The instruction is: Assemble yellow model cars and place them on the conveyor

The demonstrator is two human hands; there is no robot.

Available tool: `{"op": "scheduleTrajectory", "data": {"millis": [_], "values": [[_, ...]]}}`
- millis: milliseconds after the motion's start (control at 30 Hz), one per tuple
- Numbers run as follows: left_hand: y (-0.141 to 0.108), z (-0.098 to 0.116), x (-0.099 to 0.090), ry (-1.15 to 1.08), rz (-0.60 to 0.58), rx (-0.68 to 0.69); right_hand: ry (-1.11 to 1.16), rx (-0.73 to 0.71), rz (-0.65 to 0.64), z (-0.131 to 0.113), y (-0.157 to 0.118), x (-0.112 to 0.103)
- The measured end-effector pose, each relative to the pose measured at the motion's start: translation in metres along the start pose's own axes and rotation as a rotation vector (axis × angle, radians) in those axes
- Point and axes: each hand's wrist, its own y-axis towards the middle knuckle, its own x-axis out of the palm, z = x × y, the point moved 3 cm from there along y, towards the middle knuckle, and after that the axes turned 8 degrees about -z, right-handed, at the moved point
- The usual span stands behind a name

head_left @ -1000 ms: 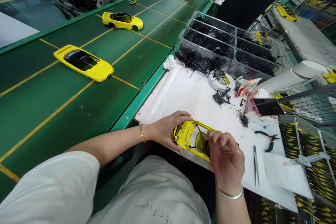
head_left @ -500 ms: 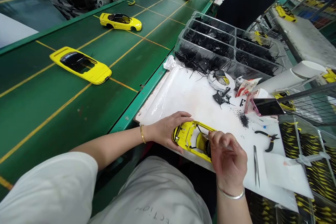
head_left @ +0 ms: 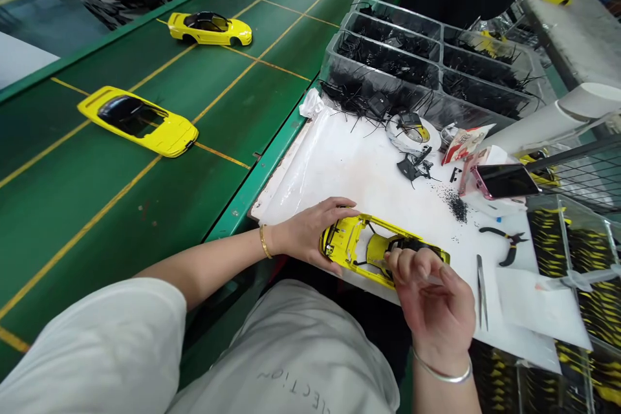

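A yellow model car body [head_left: 347,242] lies upside down at the table's near edge, its hollow inside facing up. My left hand [head_left: 308,233] is wrapped round its left end, thumb and fingers on opposite sides. Over the right half of the body, my right hand [head_left: 436,297] is closed in a pinch, fingertips at the dark part inside. Whatever sits between those fingertips is too small to make out. To the right of this hand are tweezers [head_left: 481,291] and black-handled pliers [head_left: 507,244].
Yellow car bodies, one here [head_left: 140,121], sit on the green conveyor belt [head_left: 233,181] at left. A divided clear bin [head_left: 334,55] of black parts stands behind the white table [head_left: 334,162]. Tiny black bits [head_left: 456,207], a phone [head_left: 507,181] and a tape roll [head_left: 434,139] lie rightward.
My right hand has shifted right and slightly down, showing more of the car body's right end. My left hand keeps its hold. The view has shifted slightly.
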Motion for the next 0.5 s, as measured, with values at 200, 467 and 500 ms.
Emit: {"op": "scheduleTrajectory", "data": {"millis": [200,467,500], "values": [[0.0005,0.0014,-0.0007,0.008,0.015,0.036,-0.022,-0.004,0.009,0.0,0.0027,0.0008],[-0.0003,0.0004,0.0004,0.014,0.019,0.034,-0.023,-0.003,0.021,0.0026,0.0044,0.0022],[-0.0003,0.0003,0.0003,0.018,0.024,0.038,-0.026,0.011,0.026,0.0037,0.0049,0.0027]]}}
